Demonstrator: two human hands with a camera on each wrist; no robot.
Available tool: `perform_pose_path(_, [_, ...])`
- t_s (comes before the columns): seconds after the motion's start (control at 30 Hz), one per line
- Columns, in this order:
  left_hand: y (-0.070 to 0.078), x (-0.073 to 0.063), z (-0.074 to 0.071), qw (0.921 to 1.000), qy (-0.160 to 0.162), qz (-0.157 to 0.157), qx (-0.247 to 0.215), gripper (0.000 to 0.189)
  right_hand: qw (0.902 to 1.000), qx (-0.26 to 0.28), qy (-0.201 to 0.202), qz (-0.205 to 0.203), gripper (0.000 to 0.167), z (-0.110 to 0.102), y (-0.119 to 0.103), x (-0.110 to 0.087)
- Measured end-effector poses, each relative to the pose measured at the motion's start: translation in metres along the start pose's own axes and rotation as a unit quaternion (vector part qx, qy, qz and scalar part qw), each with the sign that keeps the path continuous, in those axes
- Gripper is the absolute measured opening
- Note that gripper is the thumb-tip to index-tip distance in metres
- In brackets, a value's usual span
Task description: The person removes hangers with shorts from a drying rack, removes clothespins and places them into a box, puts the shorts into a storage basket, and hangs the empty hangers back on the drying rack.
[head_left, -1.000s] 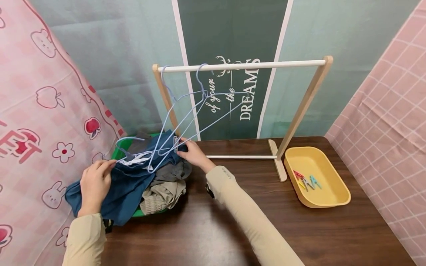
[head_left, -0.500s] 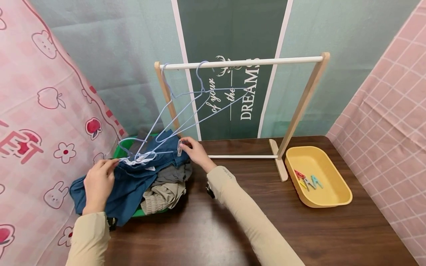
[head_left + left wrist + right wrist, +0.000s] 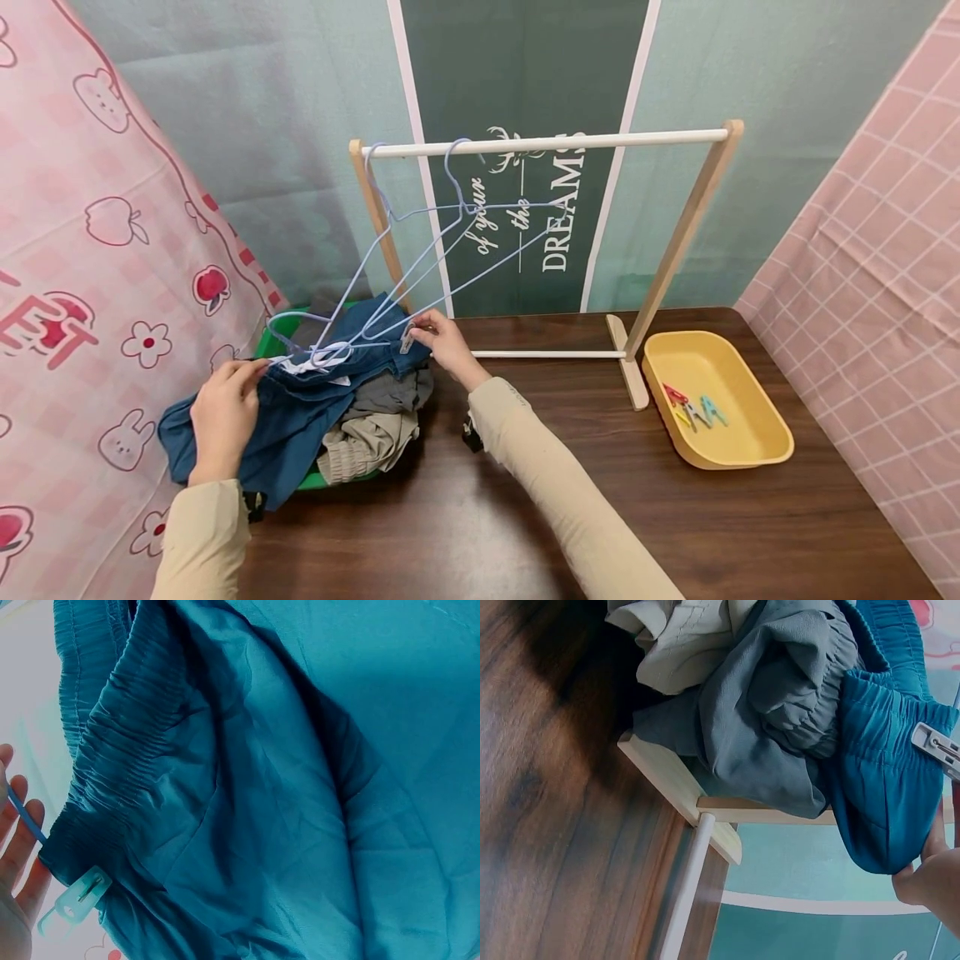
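Observation:
A pair of blue trousers point(image 3: 277, 450) with a gathered elastic waistband lies over the clothes pile, a blue wire hanger point(image 3: 300, 314) at its waist. At the waistband's left end, my left hand point(image 3: 225, 417) pinches the end of the hanger. A pale clothespin point(image 3: 91, 889) clips the waistband beside those fingers in the left wrist view. Thumb and fingers of my right hand point(image 3: 448, 346) pinch a second clothespin point(image 3: 932, 741), which sits on the waistband's right end. White tags show inside the waist.
Beneath lies a green basket point(image 3: 313, 481) with grey trousers point(image 3: 390, 392) and beige trousers point(image 3: 367, 446). Two hangers hang from the rack's white rail point(image 3: 600, 142), their lower ends overlapping the trousers. A yellow tray point(image 3: 750, 400) with several clothespins point(image 3: 711, 410) stands right.
My right hand has shifted slightly right with the clothespin and waistband end. My left hand has moved slightly right. The hanging hangers and rack have shifted a little.

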State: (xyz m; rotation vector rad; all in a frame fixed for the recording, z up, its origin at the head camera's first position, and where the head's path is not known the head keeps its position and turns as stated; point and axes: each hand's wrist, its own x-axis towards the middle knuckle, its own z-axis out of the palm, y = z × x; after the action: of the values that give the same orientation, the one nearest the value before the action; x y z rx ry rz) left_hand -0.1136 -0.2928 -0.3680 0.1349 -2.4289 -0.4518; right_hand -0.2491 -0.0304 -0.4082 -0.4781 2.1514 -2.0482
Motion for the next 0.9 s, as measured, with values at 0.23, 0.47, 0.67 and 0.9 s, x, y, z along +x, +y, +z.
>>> perform_pose_path(0.23, [-0.001, -0.001, 0.001, 0.9999, 0.01, -0.007, -0.008, 0.016, 0.9951, 0.083, 0.053, -0.001, 0.017, -0.003, 0.001, -0.003])
perform_pose_path(0.47, [-0.006, -0.002, 0.004, 0.9997, 0.012, -0.021, -0.002, 0.014, 0.9786, 0.181, 0.091, 0.031, 0.014, -0.009, 0.004, -0.001])
perform_pose_path(0.67, [-0.006, -0.002, 0.003, 0.9997, 0.013, -0.02, -0.007, 0.015, 0.9696, 0.213, 0.11, 0.049, 0.011, -0.01, 0.008, 0.001])
perform_pose_path(0.9, [-0.01, -0.001, 0.003, 0.9991, 0.012, -0.04, -0.005, 0.017, 0.9246, 0.346, 0.142, 0.072, 0.026, -0.023, 0.005, 0.002])
